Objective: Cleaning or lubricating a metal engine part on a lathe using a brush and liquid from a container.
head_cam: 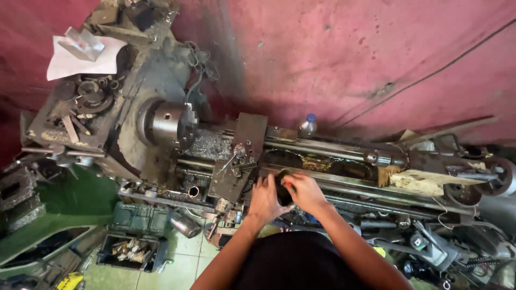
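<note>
I stand at an old, oily metal lathe (161, 139). My left hand (263, 200) and my right hand (305, 191) meet over the bed, just right of the carriage and tool post (236, 161). Between them they grip a small dark object (283, 194) with a touch of red at its top; its kind is hard to make out. The steel chuck (171, 124) sits to the left, apart from both hands. Metal chips lie under the chuck.
A white paper (80, 60) and loose parts lie on the headstock top. The tailstock (457, 174) is at the right. A small bottle (307, 126) stands behind the bed. Boxes of tools (131, 249) sit on the floor at lower left. A red wall is behind.
</note>
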